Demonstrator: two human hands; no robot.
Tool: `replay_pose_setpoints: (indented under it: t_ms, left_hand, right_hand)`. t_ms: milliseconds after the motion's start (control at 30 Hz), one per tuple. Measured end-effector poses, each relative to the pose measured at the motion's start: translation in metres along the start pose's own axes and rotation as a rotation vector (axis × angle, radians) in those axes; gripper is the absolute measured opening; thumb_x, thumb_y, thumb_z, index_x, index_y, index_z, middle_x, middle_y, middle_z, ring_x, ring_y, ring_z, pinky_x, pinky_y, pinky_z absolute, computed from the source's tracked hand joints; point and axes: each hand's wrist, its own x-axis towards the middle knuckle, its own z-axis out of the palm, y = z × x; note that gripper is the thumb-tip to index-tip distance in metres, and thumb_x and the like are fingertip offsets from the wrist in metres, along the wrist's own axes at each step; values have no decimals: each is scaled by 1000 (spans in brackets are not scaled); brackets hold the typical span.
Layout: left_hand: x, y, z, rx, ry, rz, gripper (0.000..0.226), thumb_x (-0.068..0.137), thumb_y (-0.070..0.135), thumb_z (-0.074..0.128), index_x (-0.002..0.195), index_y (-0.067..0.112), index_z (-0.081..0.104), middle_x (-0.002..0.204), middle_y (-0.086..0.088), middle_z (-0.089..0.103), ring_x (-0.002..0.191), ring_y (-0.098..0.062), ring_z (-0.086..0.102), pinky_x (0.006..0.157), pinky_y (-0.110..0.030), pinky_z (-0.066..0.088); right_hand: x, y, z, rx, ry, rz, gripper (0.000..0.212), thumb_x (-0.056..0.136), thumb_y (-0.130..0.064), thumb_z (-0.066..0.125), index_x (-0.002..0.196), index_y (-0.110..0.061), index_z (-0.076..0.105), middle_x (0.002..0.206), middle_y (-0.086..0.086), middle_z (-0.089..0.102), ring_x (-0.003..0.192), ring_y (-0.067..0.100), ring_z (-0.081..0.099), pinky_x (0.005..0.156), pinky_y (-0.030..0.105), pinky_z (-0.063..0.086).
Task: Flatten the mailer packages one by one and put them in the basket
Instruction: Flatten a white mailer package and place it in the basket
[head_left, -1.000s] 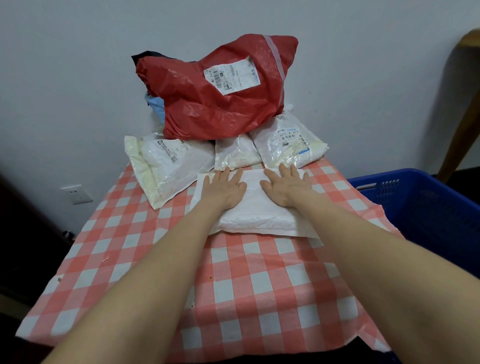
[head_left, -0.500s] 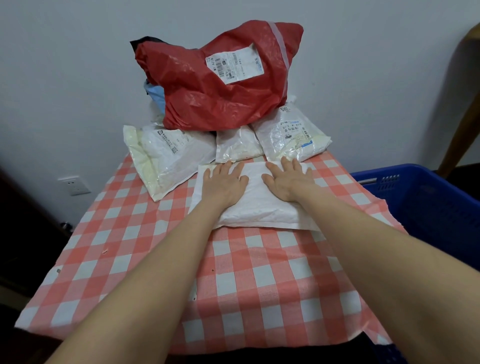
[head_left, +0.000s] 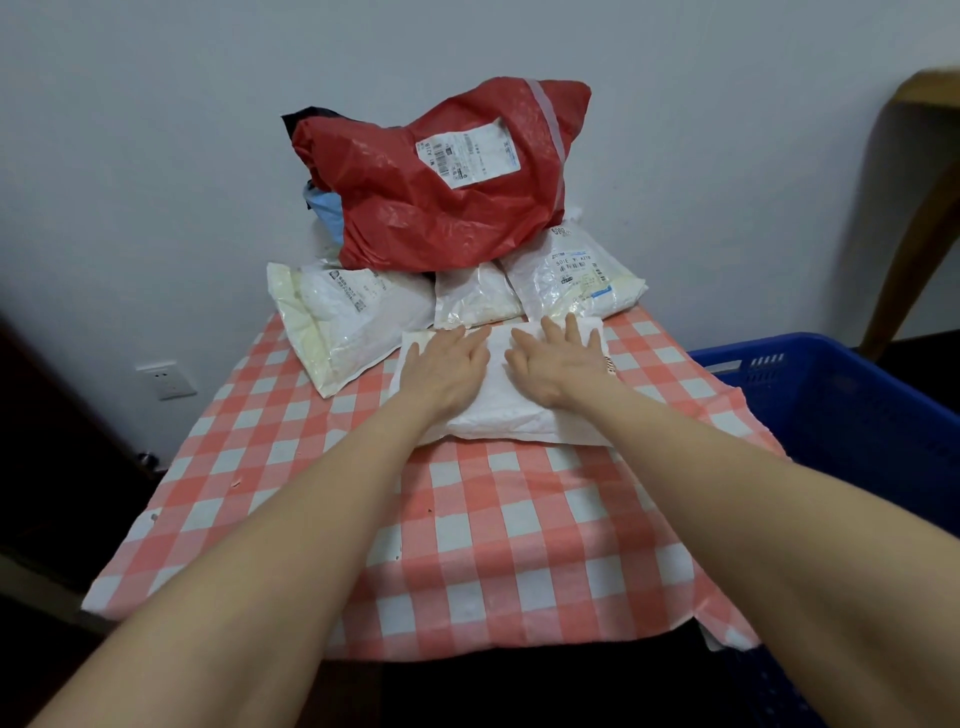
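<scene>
A white mailer package (head_left: 501, 415) lies flat on the red-and-white checked tablecloth (head_left: 467, 545). My left hand (head_left: 441, 366) and my right hand (head_left: 558, 366) press down on its top side by side, fingers straight and spread. Behind it a pile of mailers leans on the wall: a big red one (head_left: 431, 192) on top, and three white ones below, at left (head_left: 343, 317), middle (head_left: 475, 296) and right (head_left: 576, 273). The blue basket (head_left: 852, 415) stands to the right of the table.
A blue bag (head_left: 324, 210) and a black one peek out behind the red mailer. A wall socket (head_left: 165, 380) is low on the left wall. A wooden furniture leg (head_left: 914, 218) stands at the far right behind the basket.
Both hands have slid a little toward each other across the white mailer, still pressing it flat. The pile behind has not moved.
</scene>
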Motion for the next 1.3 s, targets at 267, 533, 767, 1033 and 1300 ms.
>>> replay_pose_setpoints:
  t_ms: [267, 533, 767, 1033, 1300]
  left_hand:
    - [-16, -6, 4, 152, -79, 26, 49, 101, 41, 17, 150, 40, 14, 160, 3, 10, 148, -21, 5, 117, -53, 1]
    - [-20, -5, 13, 176, 15, 35, 51, 100, 46, 21, 150, 38, 16, 159, 3, 14, 147, -23, 10, 117, -54, 8]
    - [-20, -4, 12, 160, 16, 17, 50, 100, 47, 21, 149, 37, 21, 159, 2, 17, 146, -22, 11, 117, -53, 7]
    - [-16, -10, -18, -27, 144, -299, 45, 99, 35, 26, 141, 23, 39, 141, -13, 38, 129, -34, 36, 104, -45, 31]
    - [-25, -9, -17, -32, 49, -492, 42, 101, 29, 22, 139, 17, 35, 133, -19, 41, 122, -36, 44, 94, -43, 37]
  right_hand:
    - [-12, -1, 15, -4, -57, -21, 59, 98, -56, 11, 154, -35, 4, 162, 6, -6, 147, 33, -14, 116, 55, -6]
    - [-7, 4, 24, -7, -35, -31, 60, 97, -60, 10, 153, -39, 2, 162, 3, -6, 147, 29, -14, 117, 56, -5]
    - [-9, 4, 19, 29, -54, -36, 59, 98, -60, 13, 153, -39, 4, 162, 2, -6, 147, 28, -14, 117, 54, -6]
    - [-20, 24, -9, 44, 154, 244, 50, 97, -40, 38, 141, -17, 33, 147, 13, 27, 129, 32, 38, 97, 41, 38]
    - [-25, 30, -7, 127, 42, 388, 53, 101, -39, 34, 145, -11, 25, 141, 11, 43, 127, 30, 45, 85, 36, 39]
